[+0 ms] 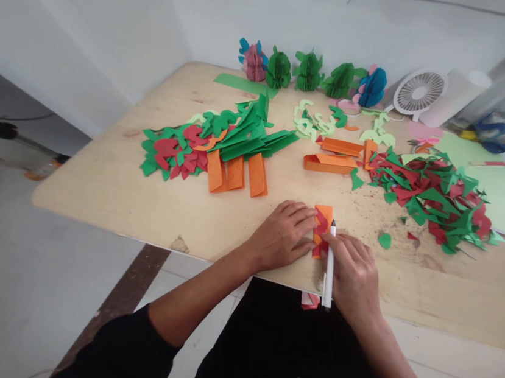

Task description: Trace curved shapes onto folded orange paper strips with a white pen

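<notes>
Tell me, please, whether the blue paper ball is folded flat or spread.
Spread: the blue paper ball bulges roundly, with its pleats fanned.

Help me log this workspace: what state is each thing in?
White pen: held in right grip; cap unclear
Orange strip: lying beneath a red cutout
Other orange strips: folded
Green strips: folded, heaped
Paper figures: fanned open, standing
White fan: upright; running unclear
Scraps: loose, piled
</notes>
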Available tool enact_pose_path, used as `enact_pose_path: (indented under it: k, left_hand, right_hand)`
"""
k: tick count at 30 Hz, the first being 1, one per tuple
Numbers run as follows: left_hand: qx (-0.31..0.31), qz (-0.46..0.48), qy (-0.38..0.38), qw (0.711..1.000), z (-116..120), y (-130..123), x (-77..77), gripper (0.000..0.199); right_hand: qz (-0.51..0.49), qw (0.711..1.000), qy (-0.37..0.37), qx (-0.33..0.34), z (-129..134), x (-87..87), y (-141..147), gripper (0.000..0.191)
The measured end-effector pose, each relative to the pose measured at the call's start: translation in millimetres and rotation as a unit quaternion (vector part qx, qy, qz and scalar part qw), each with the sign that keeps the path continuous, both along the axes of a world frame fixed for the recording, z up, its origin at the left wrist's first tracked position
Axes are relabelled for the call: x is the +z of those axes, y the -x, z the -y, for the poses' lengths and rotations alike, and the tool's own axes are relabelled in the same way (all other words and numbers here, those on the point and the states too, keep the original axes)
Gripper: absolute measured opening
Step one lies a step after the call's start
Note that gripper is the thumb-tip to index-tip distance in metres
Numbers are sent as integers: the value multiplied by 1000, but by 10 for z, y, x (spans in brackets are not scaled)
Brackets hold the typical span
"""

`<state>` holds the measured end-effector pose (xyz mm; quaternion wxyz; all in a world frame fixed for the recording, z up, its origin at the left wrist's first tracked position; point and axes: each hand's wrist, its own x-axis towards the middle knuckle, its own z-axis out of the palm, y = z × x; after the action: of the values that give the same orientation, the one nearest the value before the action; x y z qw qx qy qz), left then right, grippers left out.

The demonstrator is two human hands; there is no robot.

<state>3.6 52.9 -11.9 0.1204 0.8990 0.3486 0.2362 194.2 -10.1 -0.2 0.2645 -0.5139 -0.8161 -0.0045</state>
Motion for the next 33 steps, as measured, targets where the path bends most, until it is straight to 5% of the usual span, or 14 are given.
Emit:
enact_pose_path:
  k: [16, 21, 26, 33]
  left_hand:
    - [0, -12, -11, 1000, 17, 4, 14, 31]
    - [-4, -18, -16, 1000, 13, 5, 22, 29]
    - [-4, -23, -17, 1000, 11, 1, 37, 23]
    - [-9, -25, -22, 999, 8, 7, 58, 22]
  right_hand:
    - [1, 1000, 3, -5, 5, -7, 4, 35]
    - [-77, 996, 22, -37, -23, 19, 15, 25]
    - [-212, 966, 114, -91, -125, 131, -9, 30]
    - [-370, 905, 199, -74, -430, 210, -12, 28]
